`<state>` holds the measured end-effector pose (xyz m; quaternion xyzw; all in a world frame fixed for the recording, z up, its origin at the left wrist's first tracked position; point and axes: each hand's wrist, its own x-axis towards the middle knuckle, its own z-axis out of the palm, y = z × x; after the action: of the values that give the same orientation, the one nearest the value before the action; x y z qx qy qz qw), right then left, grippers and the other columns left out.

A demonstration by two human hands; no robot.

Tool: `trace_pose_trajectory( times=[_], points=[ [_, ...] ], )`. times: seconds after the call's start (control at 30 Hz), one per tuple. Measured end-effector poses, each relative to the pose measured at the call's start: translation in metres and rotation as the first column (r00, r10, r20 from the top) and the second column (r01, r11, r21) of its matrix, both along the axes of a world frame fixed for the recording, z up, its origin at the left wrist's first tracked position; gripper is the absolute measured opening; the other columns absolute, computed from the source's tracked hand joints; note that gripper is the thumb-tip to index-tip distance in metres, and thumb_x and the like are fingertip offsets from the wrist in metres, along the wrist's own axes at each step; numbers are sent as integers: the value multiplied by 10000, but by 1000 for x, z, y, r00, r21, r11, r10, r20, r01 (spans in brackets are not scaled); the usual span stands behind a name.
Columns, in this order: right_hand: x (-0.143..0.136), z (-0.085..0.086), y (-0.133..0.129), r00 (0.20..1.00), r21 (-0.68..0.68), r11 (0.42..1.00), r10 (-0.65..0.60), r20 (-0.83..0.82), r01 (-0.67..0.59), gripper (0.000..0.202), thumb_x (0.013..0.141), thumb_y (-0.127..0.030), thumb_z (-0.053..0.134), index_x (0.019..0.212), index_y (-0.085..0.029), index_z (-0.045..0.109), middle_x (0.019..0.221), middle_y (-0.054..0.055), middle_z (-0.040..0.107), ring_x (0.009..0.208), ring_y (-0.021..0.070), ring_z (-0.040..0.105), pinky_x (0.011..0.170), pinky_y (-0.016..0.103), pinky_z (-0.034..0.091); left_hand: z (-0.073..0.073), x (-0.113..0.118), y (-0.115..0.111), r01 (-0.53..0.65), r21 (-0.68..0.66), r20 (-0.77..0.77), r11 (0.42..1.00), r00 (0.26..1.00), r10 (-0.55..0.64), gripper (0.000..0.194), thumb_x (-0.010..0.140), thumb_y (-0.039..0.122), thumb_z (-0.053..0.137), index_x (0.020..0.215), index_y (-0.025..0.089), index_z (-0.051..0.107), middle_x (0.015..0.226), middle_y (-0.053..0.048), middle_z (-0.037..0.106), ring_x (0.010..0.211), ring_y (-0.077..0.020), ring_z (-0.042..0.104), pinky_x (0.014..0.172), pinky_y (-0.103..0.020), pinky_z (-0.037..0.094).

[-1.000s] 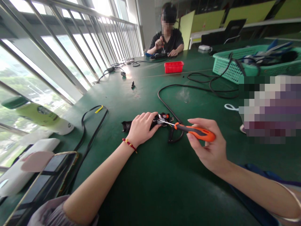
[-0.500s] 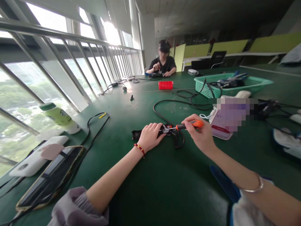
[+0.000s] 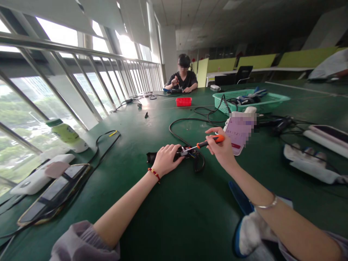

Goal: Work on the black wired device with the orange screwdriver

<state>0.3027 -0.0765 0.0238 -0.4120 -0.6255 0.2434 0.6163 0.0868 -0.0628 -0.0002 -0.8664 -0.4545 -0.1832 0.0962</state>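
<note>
On the green table [image 3: 163, 203], my left hand [image 3: 167, 158] is closed over a black device [image 3: 151, 157], with its fingers wrapped round the body. The device's right part lies open, with small metal parts and thin coloured wires showing, and a black cable runs from it. My right hand [image 3: 220, 148] grips a screwdriver [image 3: 210, 140] with an orange and black handle. The screwdriver slants down to the left, and its tip is at the open part beside my left fingers. Whether the tip sits in a screw is too small to tell.
A pale purple phone [image 3: 236, 136] stands right of my right hand, before a green basket [image 3: 261, 107]. Gloves [image 3: 251, 232] lie near my right forearm. At left are a bottle [image 3: 66, 136] and a dark phone [image 3: 54, 194]. Across the table sits a person [image 3: 185, 78] by a red box [image 3: 184, 102].
The whole view has shifted, so the table things appear further left. The screwdriver now slants more steeply, and my right fingers are spread a little more around its handle.
</note>
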Motion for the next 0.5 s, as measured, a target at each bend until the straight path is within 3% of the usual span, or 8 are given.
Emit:
trace_pose_trajectory(
  times=[0.13,0.4,0.5],
  points=[
    [0,1,-3,1000,20,1000,-22,-2,22,239,758,-267,553,965,-213,446,731,-46,490,539,90,502,513,225,427,0,0,0,-1,0,7,1000,1000,1,368,874,431,443,1154,199,503,967,-56,610,884,-208,563,755,-337,426],
    [-6,17,-22,990,0,996,-90,113,90,161,794,-348,571,768,-191,547,593,-47,490,462,77,433,456,209,332,-1,-2,3,2,10,7,1000,1000,-2,392,860,425,460,1163,180,506,983,-69,609,902,-223,563,792,-363,437],
    [-7,17,-24,990,-9,996,-82,110,84,138,801,-329,559,784,-193,545,588,-49,492,455,80,451,451,208,346,9,3,-9,-14,69,142,998,990,4,383,825,395,510,1135,170,516,1090,-96,566,1003,-236,529,885,-392,417]
  ],
)
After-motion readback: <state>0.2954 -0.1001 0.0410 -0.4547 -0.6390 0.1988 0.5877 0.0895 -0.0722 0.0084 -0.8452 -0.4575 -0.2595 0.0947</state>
